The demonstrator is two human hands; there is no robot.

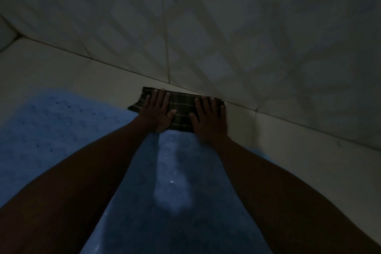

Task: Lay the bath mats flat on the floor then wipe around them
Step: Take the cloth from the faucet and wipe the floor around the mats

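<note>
with both palms spread flat, the left hand [157,112] and right hand [208,118] press a dark striped cloth [181,109] onto the floor [288,150] at the wall [226,37] base, likely for even wiping pressure; the blue bath mat [51,126] lies flat beneath the forearms, touching the cloth; dim light obscures its edges; a second mat cannot be confirmed

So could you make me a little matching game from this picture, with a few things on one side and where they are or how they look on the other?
Things:
1. bath mat
2. cloth
3. left hand
4. wall

Descriptions:
A. pale tiles, behind the cloth
B. blue, spread on the floor
C. dark, striped, under both hands
D. flat on the cloth's left part

Pairs: 1-B, 2-C, 3-D, 4-A
</note>
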